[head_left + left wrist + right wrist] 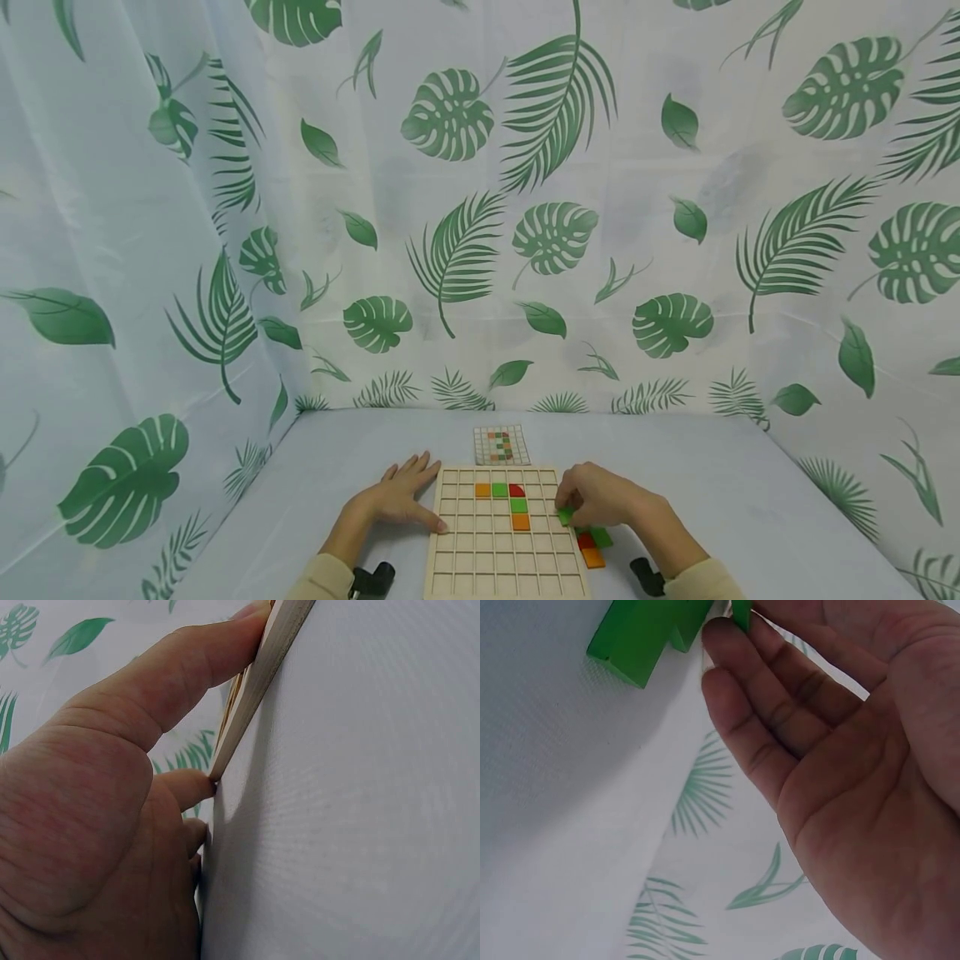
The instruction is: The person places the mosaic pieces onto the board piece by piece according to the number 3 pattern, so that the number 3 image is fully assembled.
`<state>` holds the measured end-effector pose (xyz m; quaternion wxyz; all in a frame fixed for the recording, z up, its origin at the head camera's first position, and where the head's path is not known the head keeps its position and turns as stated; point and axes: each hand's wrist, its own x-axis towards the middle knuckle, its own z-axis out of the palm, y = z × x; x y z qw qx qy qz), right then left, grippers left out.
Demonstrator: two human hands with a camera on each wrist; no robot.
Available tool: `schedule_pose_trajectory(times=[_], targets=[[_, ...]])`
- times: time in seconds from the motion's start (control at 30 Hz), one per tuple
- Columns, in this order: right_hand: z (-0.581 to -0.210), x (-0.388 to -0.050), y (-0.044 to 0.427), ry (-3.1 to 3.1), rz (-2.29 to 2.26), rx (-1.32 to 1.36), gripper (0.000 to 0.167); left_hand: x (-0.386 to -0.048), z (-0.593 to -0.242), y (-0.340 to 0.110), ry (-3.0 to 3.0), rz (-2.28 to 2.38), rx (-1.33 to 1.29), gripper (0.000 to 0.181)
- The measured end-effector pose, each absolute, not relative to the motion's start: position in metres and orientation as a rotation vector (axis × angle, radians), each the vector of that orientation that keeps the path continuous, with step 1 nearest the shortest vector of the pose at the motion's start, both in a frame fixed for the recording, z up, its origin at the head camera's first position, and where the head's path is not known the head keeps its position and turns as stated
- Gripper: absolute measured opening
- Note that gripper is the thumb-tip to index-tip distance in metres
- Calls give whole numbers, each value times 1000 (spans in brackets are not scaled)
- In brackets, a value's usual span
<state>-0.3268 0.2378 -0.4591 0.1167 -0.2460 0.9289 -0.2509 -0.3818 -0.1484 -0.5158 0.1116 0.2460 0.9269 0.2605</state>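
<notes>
A pale wooden grid board lies on the table, with orange, green and red tiles in its upper cells, among them a red tile with a rounded corner. My left hand rests at its left side, fingers spread and thumb on the rim; in the left wrist view the thumb touches the board's edge. Over the board's right edge my right hand pinches a green tile. The right wrist view shows that tile edge-on at the fingertips.
Right of the board lie loose tiles: a green one, a red one and an orange one. Behind the board is a small pattern card with a coloured grid. A leaf-printed curtain stands at the back.
</notes>
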Motion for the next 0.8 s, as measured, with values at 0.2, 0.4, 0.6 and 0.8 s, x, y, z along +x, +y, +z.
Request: schedule_pose_trajectory(times=[0.2,0.4,0.6,0.8], targets=[[-461,-327,238,2696,-757,-710,28,-370,-500,-145,2700,773,700,122],[-461,-328,237,2717,-717,-719,25,-372,-504,-147,2710,781,699,125],[-459,-329,235,2746,-743,-819,25,-378,-515,-148,2723,783,698,128],[-458,-328,230,2761,-788,-922,21,-380,-516,-148,2722,782,691,127]])
